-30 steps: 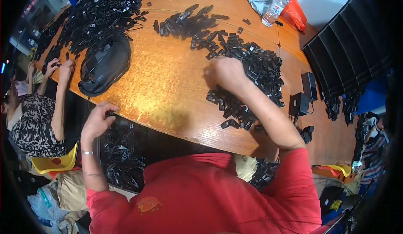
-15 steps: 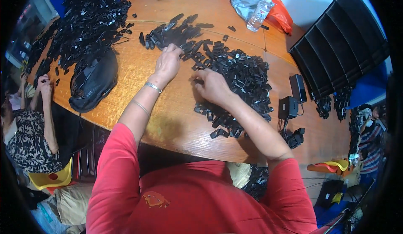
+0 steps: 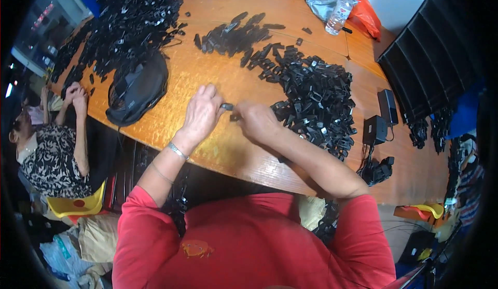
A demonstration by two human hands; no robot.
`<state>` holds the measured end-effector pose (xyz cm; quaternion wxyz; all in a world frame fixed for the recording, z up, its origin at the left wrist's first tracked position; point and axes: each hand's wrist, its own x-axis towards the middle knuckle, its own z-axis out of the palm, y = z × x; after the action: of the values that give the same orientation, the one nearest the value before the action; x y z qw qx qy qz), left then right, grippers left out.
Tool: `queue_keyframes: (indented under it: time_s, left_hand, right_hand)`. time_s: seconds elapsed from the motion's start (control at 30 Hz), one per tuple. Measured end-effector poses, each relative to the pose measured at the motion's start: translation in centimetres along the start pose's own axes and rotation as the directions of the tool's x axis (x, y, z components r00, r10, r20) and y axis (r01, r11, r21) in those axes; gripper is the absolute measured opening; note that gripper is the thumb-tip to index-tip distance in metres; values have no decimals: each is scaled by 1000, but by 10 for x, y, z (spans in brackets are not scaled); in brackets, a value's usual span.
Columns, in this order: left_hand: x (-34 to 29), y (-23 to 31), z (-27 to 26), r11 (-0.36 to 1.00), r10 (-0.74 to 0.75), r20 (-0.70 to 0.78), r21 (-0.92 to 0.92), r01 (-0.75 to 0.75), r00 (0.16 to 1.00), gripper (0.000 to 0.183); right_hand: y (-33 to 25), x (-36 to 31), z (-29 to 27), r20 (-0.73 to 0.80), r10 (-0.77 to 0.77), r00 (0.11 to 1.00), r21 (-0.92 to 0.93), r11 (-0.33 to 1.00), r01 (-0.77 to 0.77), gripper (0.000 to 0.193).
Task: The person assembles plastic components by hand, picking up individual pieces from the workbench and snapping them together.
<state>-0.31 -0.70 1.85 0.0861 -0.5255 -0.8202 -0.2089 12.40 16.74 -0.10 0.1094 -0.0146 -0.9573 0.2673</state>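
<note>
Over the bare wood near the table's front edge, both hands come almost fingertip to fingertip. A small black plastic piece with a greyish end sticks out from the pinched fingers of my left hand. My right hand, a little smeared by motion, has its fingers curled. Something dark shows at its fingertips, too blurred to name. To its right spreads a heap of small black plastic parts. Beyond my hands lies a looser pile of longer black pieces.
A large heap of black parts covers the far left, with a black mesh bag before it. Black power adapters, a clear bottle and a black chair back stand right. A co-worker's hands are at the left edge.
My left hand has come back from the far pile toward me, and my right hand has left the heap. They now meet over bare wood. The whole view has shifted slightly.
</note>
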Motion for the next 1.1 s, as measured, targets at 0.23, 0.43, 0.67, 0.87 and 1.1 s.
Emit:
queue_keyframes:
  time_s: [0.23,0.43,0.67,0.87,1.1]
  left_hand:
    - [-43,-22,2,964,-219,-160,-187,188,963,29]
    - [-54,-33,10,944,-259,-142,-248,219,955,25]
    - [-48,-30,14,947,-197,-205,-293,132,959,22]
    - [-57,-31,14,952,-194,-248,-280,121,949,21]
    - [-172,-58,-85,869,-445,189,-146,473,875,25]
  right_hand:
    - [-13,13,-18,65,21,998,-79,997,-15,15]
    - [-11,27,14,-49,-58,997,-67,996,54,20]
    - [0,38,9,5,-125,992,-99,987,125,17]
    - [-12,76,26,126,-290,949,-174,935,308,11]
    - [13,31,-6,217,-202,955,-126,964,232,12]
